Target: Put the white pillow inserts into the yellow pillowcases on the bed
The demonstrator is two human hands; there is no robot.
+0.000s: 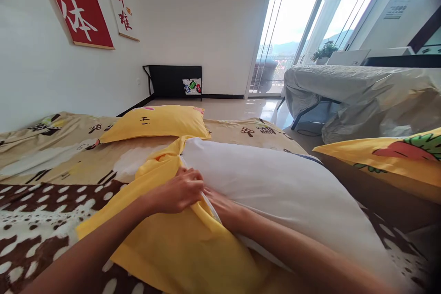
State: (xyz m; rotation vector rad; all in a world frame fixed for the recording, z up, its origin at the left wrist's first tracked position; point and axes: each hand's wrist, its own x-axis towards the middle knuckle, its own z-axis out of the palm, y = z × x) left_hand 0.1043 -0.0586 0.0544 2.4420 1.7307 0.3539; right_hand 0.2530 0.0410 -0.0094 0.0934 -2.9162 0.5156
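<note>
A white pillow (pixel 275 183) lies on the bed, its far left end inside the mouth of a yellow pillowcase (pixel 193 248). My left hand (pixel 188 188) is closed on the pillowcase's edge, near the middle of its opening. My right hand (pixel 212 195) reaches in at that same edge, between the case and the pillow. Its fingers are hidden behind the cloth and my left hand. A white strip, perhaps a zipper, runs along the opening. The rest of the pillow spreads uncovered to the right.
Behind lies a yellow pillow (pixel 158 121) on the patterned blanket (pixel 44 211). Another yellow printed pillow or cloth (pixel 396 161) is at right. A plastic-covered table (pixel 344 82) stands beyond, near the glass door (pixel 285 23). A black folded panel (pixel 168 80) leans against the wall.
</note>
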